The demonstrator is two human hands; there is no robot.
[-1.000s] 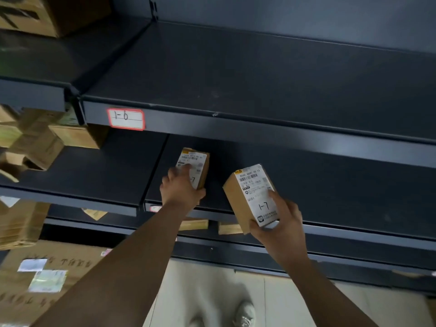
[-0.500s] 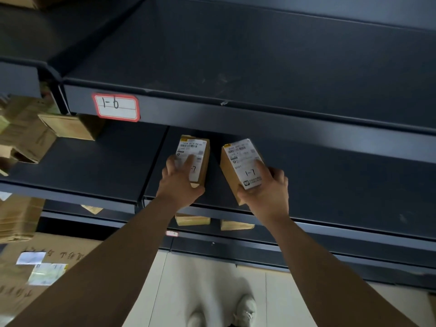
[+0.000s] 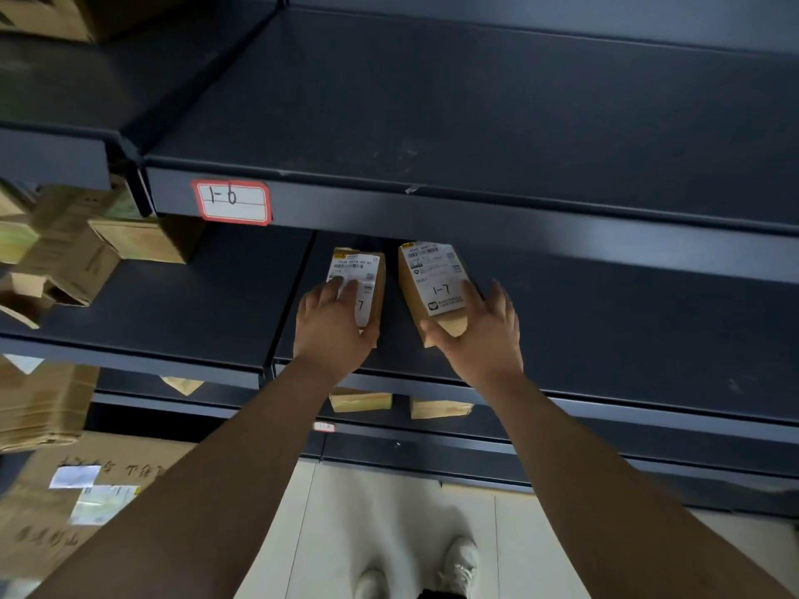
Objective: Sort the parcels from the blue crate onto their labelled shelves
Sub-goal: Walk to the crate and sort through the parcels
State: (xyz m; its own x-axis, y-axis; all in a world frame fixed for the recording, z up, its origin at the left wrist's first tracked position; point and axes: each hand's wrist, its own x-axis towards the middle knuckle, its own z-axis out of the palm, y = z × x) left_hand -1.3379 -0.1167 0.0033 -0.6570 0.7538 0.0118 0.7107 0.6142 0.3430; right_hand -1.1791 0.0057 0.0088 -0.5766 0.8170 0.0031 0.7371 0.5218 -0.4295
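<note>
The shelf [image 3: 605, 330] below the upper shelf [image 3: 475, 101] carried both parcels near its front left corner, side by side and just apart. Cartons [image 3: 65, 252] lay on the bay to the left. The left hand [image 3: 335, 324] grasped the left parcel [image 3: 361, 265], fingers over its label. The right hand [image 3: 475, 339] was released, its straight, spread fingers against the right parcel [image 3: 432, 283], marked 1-7. The tag [image 3: 232, 201] on the upper shelf's edge read 1-6.

Left parcel [image 3: 375, 276] and right parcel [image 3: 434, 287] lie side by side on the dark shelf [image 3: 605, 335]. Both are brown cardboard with white labels.
</note>
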